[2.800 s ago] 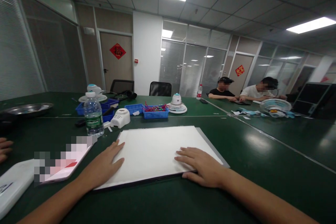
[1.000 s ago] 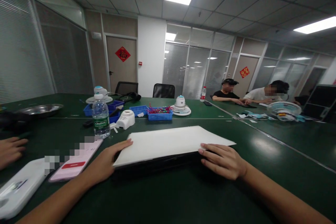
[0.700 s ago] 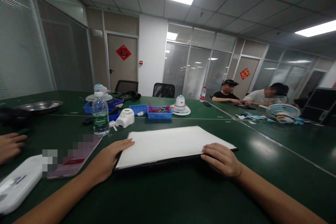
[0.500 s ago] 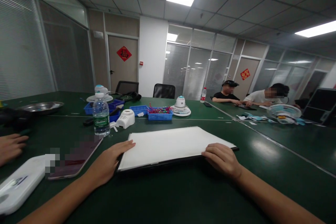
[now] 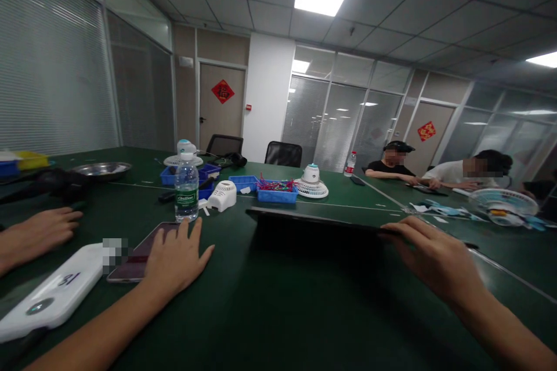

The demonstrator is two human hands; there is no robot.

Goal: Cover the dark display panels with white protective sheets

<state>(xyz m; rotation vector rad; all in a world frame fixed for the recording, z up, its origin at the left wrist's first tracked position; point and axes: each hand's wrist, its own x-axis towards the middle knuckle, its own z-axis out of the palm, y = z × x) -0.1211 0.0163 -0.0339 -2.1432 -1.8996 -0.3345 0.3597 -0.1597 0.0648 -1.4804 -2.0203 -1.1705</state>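
Note:
My right hand (image 5: 435,252) grips the right end of a thin flat board (image 5: 313,220), its fingers on top and the thumb hidden. The board is tilted up, with its dark edge and underside towards me; its white face from before is out of sight. My left hand (image 5: 176,258) is open, fingers spread, over the right part of a phone (image 5: 130,261) with a dark screen. Whether it presses on the phone I cannot tell. Just beyond the fingertips stands a water bottle (image 5: 187,191) with a green label.
Another person's hand (image 5: 41,237) rests at the left, near a white device (image 5: 56,290). Across the green table (image 5: 278,313) stand a blue tray (image 5: 276,194) of wires, a white housing (image 5: 223,196), fan parts (image 5: 311,182) and a metal dish (image 5: 102,170). Two people sit far right.
My left hand has let go of the board and moved onto the phone. The board's near edge has risen in my right hand, hiding the white face. The view has turned slightly left.

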